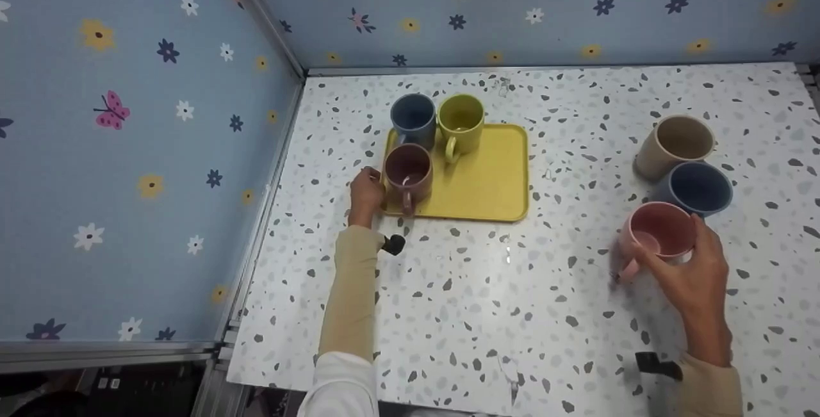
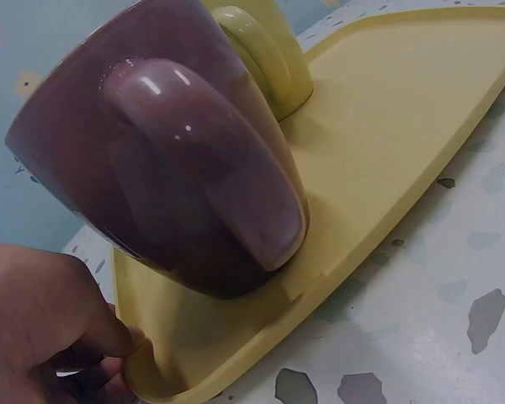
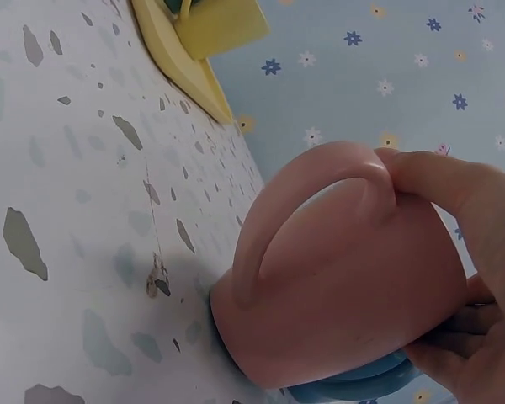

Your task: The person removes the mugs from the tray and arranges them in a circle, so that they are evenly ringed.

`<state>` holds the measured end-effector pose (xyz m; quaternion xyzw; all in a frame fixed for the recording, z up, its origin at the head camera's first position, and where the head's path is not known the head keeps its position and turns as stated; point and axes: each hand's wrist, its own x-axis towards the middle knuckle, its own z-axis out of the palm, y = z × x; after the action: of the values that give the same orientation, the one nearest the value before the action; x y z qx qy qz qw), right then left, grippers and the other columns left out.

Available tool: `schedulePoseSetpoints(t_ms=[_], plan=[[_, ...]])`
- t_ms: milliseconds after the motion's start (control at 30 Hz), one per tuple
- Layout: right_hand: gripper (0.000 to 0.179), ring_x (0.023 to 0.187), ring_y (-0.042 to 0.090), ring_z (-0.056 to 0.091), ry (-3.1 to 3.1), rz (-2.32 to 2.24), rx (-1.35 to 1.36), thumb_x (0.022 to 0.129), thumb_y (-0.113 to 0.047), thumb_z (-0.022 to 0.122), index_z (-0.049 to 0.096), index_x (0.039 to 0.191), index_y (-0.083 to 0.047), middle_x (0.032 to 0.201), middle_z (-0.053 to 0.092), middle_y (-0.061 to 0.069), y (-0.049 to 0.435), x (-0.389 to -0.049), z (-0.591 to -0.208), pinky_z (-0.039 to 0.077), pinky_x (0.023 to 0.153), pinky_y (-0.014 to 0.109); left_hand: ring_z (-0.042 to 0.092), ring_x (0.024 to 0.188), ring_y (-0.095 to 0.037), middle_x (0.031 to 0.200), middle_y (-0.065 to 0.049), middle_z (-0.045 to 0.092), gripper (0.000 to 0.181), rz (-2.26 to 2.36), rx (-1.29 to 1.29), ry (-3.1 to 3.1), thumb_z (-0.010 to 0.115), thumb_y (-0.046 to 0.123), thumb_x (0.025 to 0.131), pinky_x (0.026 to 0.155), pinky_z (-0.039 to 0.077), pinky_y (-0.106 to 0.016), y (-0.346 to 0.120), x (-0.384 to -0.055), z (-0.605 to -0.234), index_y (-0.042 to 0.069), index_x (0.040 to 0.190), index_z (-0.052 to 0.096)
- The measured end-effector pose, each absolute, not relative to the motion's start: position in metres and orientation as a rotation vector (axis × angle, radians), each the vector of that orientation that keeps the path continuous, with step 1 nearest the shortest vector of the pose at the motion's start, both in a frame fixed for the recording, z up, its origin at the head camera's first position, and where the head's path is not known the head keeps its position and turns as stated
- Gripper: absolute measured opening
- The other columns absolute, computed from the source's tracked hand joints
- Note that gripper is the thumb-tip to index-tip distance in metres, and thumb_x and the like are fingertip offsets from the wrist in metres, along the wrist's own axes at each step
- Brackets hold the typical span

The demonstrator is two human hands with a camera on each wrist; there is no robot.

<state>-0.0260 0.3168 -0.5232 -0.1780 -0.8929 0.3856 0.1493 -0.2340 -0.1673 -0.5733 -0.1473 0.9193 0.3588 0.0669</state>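
My right hand [image 1: 692, 273] grips a pink mug [image 3: 345, 282] by its rim and side, thumb near the handle. Just behind that mug is a blue mug [image 1: 701, 188], and a beige mug [image 1: 653, 151] stands beyond it. On the left, my left hand [image 1: 367, 194] pinches the left edge of a yellow tray [image 1: 493, 180], thumb over the rim in the left wrist view. A dark purple mug [image 2: 160, 160] stands on the tray close to that hand. Behind it on the tray are a blue-grey mug [image 1: 415, 116] and a yellow-green mug [image 1: 462, 119].
The speckled white table [image 1: 448, 308] carries everything. A flowered blue panel [image 1: 512, 7] runs along the back, and another panel [image 1: 128, 167] closes the left side. Bare tray surface lies right of the mugs.
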Motion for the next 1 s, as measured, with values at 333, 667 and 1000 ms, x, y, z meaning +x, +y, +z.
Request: schedulePoseSetpoints(t_ms=[333, 667, 1000], plan=[[0.089, 0.121, 0.018, 0.041, -2.512, 1.085, -0.509, 0.062, -0.036, 0.083, 0.039, 0.139, -0.029, 0.132, 0.047, 0.001, 0.3151, -0.0251, -0.5261, 0.032, 0.1, 0.028, 0.055, 0.086, -0.027, 0.094, -0.017, 0.06, 0.023, 1.11, -0.418, 2.774, 0.045, 0.002, 0.085, 0.078, 0.045, -0.038, -0.1666, -0.2319, -0.5712, 0.0, 0.106, 0.056], [0.087, 0.123, 0.017, 0.039, -2.447, 1.077, -0.491, 0.062, -0.034, 0.084, 0.042, 0.137, -0.029, 0.132, 0.048, 0.001, 0.3149, -0.0276, -0.5294, 0.029, 0.103, 0.037, 0.056, 0.086, -0.03, 0.091, -0.018, 0.061, 0.022, 1.106, -0.408, 2.821, 0.044, 0.001, 0.084, 0.079, 0.044, -0.039, -0.1652, -0.2306, -0.5688, -0.001, 0.102, 0.057], [0.086, 0.125, 0.016, 0.036, -2.473, 1.111, -0.553, 0.062, -0.033, 0.084, 0.041, 0.137, -0.03, 0.135, 0.046, -0.001, 0.3195, -0.0265, -0.5271, 0.024, 0.105, 0.036, 0.055, 0.088, -0.028, 0.092, -0.016, 0.061, 0.024, 1.097, -0.445, 2.79, 0.044, 0.001, 0.083, 0.081, 0.044, -0.038, -0.1658, -0.232, -0.5716, 0.001, 0.103, 0.057]])
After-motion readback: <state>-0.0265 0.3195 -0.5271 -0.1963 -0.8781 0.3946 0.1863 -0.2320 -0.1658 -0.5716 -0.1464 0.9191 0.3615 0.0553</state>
